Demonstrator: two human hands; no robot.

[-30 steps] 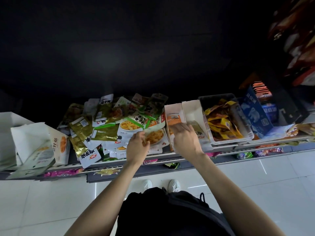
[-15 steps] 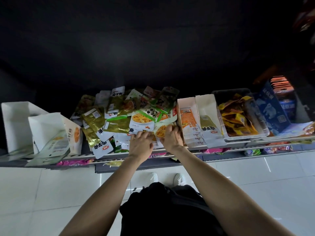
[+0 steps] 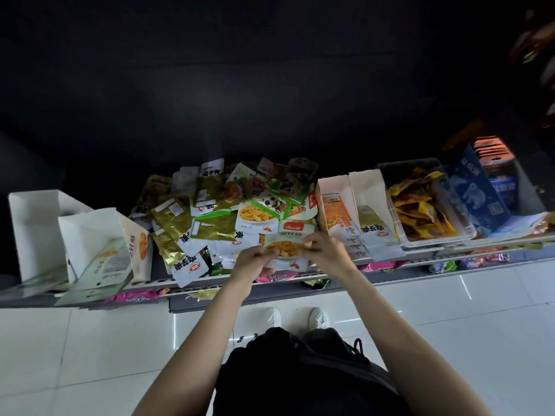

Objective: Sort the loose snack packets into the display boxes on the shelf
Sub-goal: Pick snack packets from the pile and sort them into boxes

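A heap of loose snack packets (image 3: pixel 222 214), gold, green and white, covers the middle of the shelf. Both hands meet at its front edge over a white packet with an orange food picture (image 3: pixel 286 249). My left hand (image 3: pixel 253 262) pinches its left side and my right hand (image 3: pixel 329 253) pinches its right side. Just right of my right hand stand two white display boxes: one (image 3: pixel 336 211) holds orange-and-white packets, the other (image 3: pixel 375 217) holds gold-and-white ones. Two more white display boxes (image 3: pixel 93 235) stand tilted at the left end.
A clear tub (image 3: pixel 426 235) of yellow-orange packets and a blue carton (image 3: pixel 477 193) stand at the right. The shelf rail (image 3: pixel 390 256) runs along the front. Pink and green packets show on the lower shelf (image 3: pixel 135 295). White floor tiles and my shoes (image 3: pixel 295 318) lie below.
My right hand left the display boxes and came left to the pile. Both hands now hold the white packet with the orange picture, lifted slightly towards me.
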